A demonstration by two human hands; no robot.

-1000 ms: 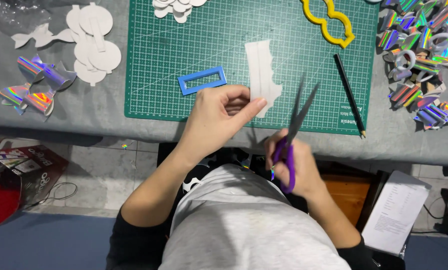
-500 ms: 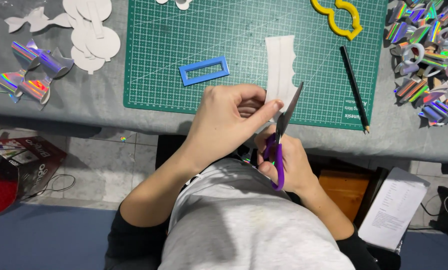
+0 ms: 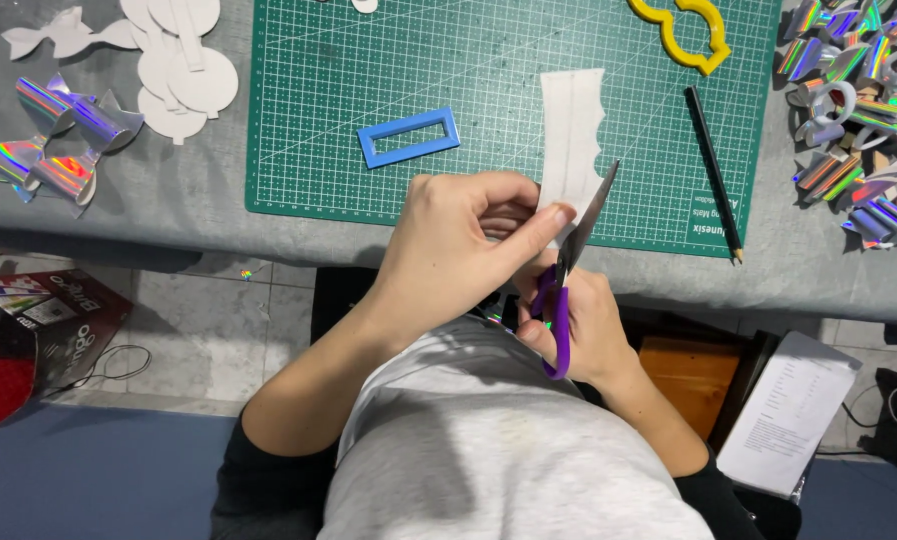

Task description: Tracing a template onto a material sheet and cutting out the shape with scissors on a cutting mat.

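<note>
A: Where do we hold the white paper strip (image 3: 572, 140)?

B: Our left hand (image 3: 464, 240) pinches its lower end, fingers clamped together on it, at the near edge of the green cutting mat (image 3: 319, 120).

A: And the right hand (image 3: 584, 325)?

B: It is closed around the purple-handled scissors (image 3: 569, 270), blades meeting at the strip's right edge. A black pencil (image 3: 711, 170) lies near the mat's right edge; a blue rectangular frame (image 3: 409, 137) sits mid-mat.
</note>
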